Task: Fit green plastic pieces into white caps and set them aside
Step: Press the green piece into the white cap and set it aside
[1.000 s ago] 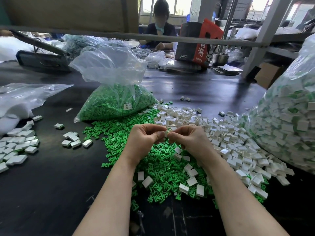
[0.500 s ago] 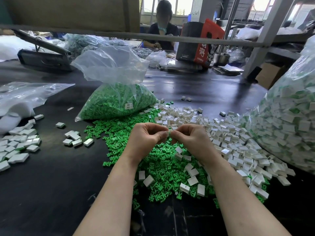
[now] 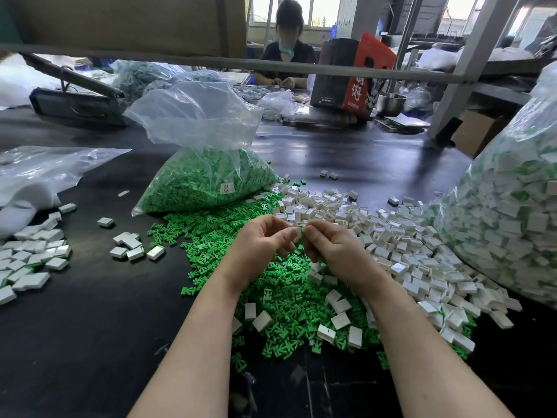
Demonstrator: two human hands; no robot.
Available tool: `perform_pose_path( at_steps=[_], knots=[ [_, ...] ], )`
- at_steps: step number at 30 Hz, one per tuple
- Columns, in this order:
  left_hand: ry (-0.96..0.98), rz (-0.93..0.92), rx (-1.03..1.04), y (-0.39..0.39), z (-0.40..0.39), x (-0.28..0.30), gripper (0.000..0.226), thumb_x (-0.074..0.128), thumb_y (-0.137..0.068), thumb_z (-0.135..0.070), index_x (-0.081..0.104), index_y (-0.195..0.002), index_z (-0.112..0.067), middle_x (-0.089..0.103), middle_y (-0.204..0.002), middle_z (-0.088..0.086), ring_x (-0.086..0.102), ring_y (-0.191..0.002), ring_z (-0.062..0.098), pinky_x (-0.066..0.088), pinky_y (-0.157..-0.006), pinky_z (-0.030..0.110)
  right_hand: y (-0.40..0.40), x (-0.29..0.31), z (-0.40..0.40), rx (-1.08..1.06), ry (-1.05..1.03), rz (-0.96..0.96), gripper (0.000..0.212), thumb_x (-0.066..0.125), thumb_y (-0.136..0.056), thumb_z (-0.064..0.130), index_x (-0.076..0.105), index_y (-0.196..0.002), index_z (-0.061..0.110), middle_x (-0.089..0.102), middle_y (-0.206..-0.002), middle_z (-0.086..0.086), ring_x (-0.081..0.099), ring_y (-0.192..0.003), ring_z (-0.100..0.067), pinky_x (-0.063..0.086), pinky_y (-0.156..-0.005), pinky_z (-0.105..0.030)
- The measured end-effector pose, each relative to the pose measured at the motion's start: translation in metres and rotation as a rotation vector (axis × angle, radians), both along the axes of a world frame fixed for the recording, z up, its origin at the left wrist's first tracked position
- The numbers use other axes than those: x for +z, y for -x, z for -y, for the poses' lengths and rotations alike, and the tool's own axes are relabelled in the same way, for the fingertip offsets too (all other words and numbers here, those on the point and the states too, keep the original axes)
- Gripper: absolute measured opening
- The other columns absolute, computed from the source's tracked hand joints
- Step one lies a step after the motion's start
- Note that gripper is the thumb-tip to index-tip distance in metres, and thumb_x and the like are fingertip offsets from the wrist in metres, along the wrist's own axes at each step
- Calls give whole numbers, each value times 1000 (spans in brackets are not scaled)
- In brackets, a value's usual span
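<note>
Item: white cap [image 3: 299,230], raised just above the green pile [image 3: 280,285], pinched between left hand [image 3: 260,247] and right hand [image 3: 334,251]. Green piece probably half-seated; fingertips hide it. Risks: a skewed push jams it; a slip drops the cap into the pile.

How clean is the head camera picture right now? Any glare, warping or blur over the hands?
Head view: window light glares off the dark table behind the green bag; straight shelf bars bow from the wide lens, and the big bag of caps stretches at the right edge; left hand and right hand are sharp, though the cap pinched between them is mostly hidden.
</note>
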State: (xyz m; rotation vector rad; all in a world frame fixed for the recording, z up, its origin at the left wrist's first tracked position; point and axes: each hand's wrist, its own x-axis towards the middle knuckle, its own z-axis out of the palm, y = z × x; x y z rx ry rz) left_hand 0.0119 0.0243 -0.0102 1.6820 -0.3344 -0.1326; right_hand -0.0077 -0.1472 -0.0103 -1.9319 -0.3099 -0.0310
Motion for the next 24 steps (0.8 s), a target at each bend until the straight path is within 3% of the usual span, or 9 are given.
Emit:
perform_pose_path(
  at_steps=[4,11,16,24],
  knots=[
    [-62,-35,-136,6,5,2,28,42,-104,-18,57,-83,-7,57,-62,-3,48,-53,4,37,-50,12,-2,-4,2,14,-57,-50,26,47,-103,21,60,-94,0,49,-66,0,44,-62,-14,38,-58,-26],
    [-71,-42,-158,9,9,3,30,40,-105,-17,52,-78,-12,47,-59,-7,40,-48,1,33,-48,12,-5,-7,3,33,-118,-104,26,47,-103,15,58,-98,-8,48,-59,6,40,-52,-7,34,-48,-15],
    [-135,-40,-155,6,9,-1,26,41,-105,-21,55,-86,-8,46,-66,-3,39,-62,14,33,-58,23,-4,-5,2,41,-98,-92,24,48,-103,15,60,-92,-3,47,-56,12,39,-51,-4,34,-48,-14],
    [-151,-38,-165,7,7,1,28,41,-105,-17,52,-79,-14,46,-66,-6,41,-55,2,35,-55,12,-2,-2,1,49,-32,-88,24,51,-102,17,63,-82,21,50,-56,14,42,-54,-2,36,-51,-14]
  ],
)
